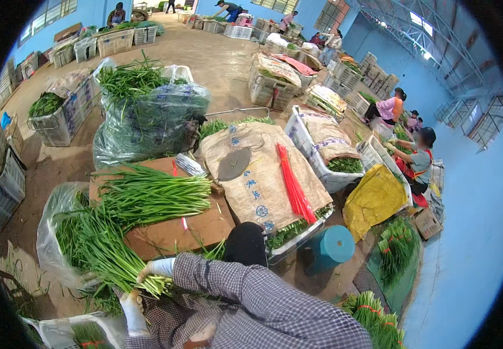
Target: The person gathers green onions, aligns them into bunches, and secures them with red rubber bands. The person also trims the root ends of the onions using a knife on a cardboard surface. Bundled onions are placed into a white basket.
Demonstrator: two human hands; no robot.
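Low at the left, both my hands hold a bunch of long green chive-like stalks (pixel 116 257) near its pale cut ends. My right hand (pixel 146 271) lies over the upper side of the stalks; my left hand (pixel 132 300) grips from below, its fingers partly hidden. Both wrists have white coverings. The bunch's leaves reach up-left over a clear plastic bag (pixel 53 244) of greens. Just beyond, a pile of similar stalks (pixel 160 192) lies on a brown board (pixel 181 233). A silvery bundle (pixel 190 165) sits at the board's far edge.
Red strips (pixel 294 183) and a dark flat disc (pixel 234 163) lie on a sack-covered crate (pixel 260 144). A blue cylinder (pixel 337 244) stands to its right. A white crate (pixel 103 327) is bottom left; tied green bunches (pixel 371 312) are bottom right. A co-worker (pixel 419 159) is at the right.
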